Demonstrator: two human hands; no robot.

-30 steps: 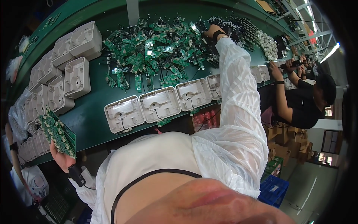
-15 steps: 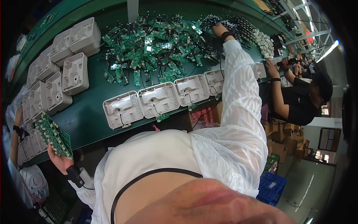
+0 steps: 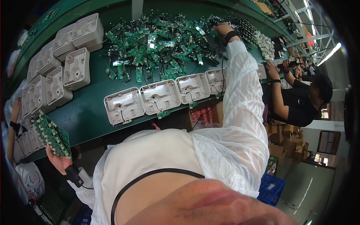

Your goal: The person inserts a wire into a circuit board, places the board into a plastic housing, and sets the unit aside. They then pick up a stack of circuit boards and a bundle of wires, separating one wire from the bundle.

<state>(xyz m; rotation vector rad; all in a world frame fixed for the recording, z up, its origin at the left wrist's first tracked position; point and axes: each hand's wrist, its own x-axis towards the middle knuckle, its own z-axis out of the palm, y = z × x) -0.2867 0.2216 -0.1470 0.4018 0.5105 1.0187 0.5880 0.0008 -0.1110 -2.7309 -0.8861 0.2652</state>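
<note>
green circuit boards (image 3: pixel 52 137) sit at the lower left of the frame, clamped in the left hand (image 3: pixel 59 160). well apart from it, the right hand (image 3: pixel 223 28) is at the upper right of centre, fingers down by small black parts (image 3: pixel 242 33); i cannot tell whether it grips anything. loose boards (image 3: pixel 150 50) heap at upper centre, above a row of pale open housings (image 3: pixel 162 98) on the green table (image 3: pixel 88 108).
</note>
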